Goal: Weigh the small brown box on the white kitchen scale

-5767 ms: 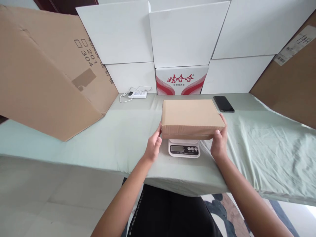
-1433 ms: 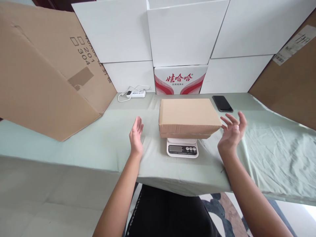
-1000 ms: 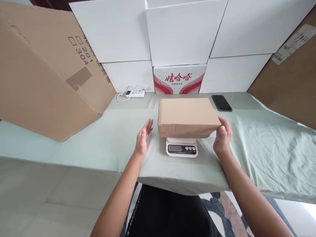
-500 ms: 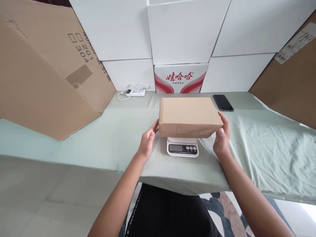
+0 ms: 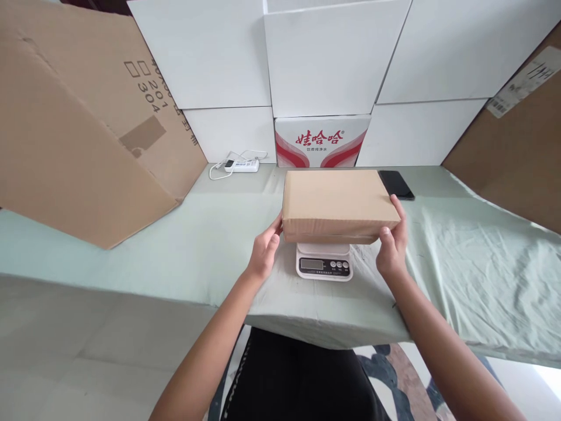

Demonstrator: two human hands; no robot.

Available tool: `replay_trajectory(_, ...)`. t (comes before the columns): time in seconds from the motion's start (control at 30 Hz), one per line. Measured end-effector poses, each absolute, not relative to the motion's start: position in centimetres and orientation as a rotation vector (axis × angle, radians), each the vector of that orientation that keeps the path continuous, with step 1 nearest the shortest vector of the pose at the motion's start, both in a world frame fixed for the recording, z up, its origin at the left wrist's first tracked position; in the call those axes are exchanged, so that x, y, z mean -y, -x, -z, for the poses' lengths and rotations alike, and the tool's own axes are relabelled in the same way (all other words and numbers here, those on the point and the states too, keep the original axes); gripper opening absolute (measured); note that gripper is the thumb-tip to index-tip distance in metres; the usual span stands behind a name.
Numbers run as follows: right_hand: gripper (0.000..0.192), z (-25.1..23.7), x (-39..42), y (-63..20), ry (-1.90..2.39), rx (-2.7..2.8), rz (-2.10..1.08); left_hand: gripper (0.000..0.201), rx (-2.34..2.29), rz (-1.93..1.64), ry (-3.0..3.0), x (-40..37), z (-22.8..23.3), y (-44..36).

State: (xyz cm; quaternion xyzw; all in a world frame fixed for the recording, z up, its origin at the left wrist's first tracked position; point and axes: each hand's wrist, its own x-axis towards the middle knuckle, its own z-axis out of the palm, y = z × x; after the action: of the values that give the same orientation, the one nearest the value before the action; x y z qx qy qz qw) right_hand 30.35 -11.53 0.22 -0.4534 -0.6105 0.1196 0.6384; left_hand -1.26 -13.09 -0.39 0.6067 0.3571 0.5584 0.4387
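Soft, fairly even light; glare on floor (image 5: 543, 377) lower right; edges stretched.

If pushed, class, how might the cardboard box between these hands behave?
The cardboard box would probably stay stiff: its edges look straight, its top flat. Flat sides make rolling unlikely. Pressed at one end, it might tip, as it reaches past the white scale to left and right.

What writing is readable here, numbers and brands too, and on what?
"娃哈哈®": white-and-red cardboard carton
"饮用纯净水": same carton
"201": large brown cardboard panel at left
"304": same panel
Too slanted, small or blurred: that panel's edge characters; print on the white plastic digital scale, rectangular white plastic device, black trousers and white paper label at right.
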Motion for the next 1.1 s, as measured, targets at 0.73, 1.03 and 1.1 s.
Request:
replay_trajectory(0.73,0.113,1.7,-1.6,-29.9,0.99,1.352,-0.338,0.09,-0.969,-1.465,-1.4,0.6,1.5,-2.2)
replay_trajectory(1.03,0.111,2.4,-1.2,-29.5,1.004,1.308,-0.512,0.074,-1.059,-1.398,-1.313,0.9,1.7,-2.0)
replay_trajectory(1.1,0.109,2.6,-1.4,-29.5,1.003,1.311,-0.541,0.073,-1.059,-1.404,-1.299,0.8,1.9,-2.0)
